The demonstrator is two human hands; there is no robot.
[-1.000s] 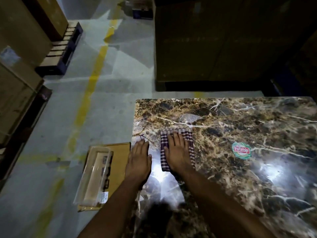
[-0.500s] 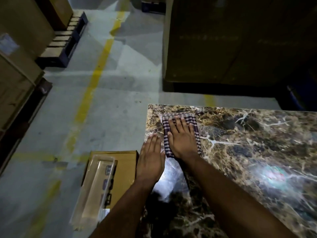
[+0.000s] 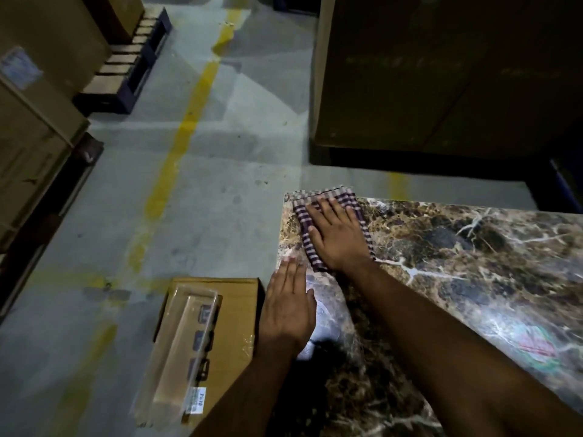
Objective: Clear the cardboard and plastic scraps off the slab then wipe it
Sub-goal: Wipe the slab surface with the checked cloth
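On the floor at your left, a flat cardboard piece (image 3: 227, 313) is lying with a clear plastic scrap (image 3: 186, 348) on top. Your left hand (image 3: 288, 307) is resting flat, fingers straight, on the slab (image 3: 473, 279) edge. Your right hand (image 3: 337, 238) is pressing a checked cloth (image 3: 318, 197) flat at the slab's far corner, gripping nothing.

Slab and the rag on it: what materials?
Slab: looks like polished marble or similar stone, brown with white veins and a glossy glare. Rag: woven checked cloth, probably cotton, matte, folded under the right hand.
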